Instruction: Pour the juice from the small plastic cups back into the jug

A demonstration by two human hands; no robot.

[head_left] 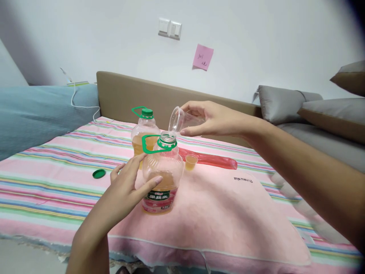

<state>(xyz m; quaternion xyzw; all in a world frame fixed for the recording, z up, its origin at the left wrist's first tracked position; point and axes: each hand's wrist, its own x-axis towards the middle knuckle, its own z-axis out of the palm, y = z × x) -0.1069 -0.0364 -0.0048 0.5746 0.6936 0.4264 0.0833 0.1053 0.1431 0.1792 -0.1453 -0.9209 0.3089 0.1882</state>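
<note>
My right hand (201, 118) grips a clear plastic cup (189, 121), tipped on its side with its rim over the mouth of an uncapped bottle (163, 167). No liquid shows clearly in the cup. Amber drink fills roughly the lower half of this bottle, which has a green neck ring with a handle loop. Against its left side rests my left hand (132, 179), thumb and fingers spread around the body. Behind stands a second bottle (146, 127) with its green cap on. To the right sits a small cup (191, 162) of amber drink.
A loose green cap (99, 174) lies left on the striped sheet (51, 186). The open bottle stands on a pink pillow (228, 217). Behind the small cup lies a red plastic bag (216, 160). Grey cushions (288, 104) are piled at right, before a brown headboard (128, 89).
</note>
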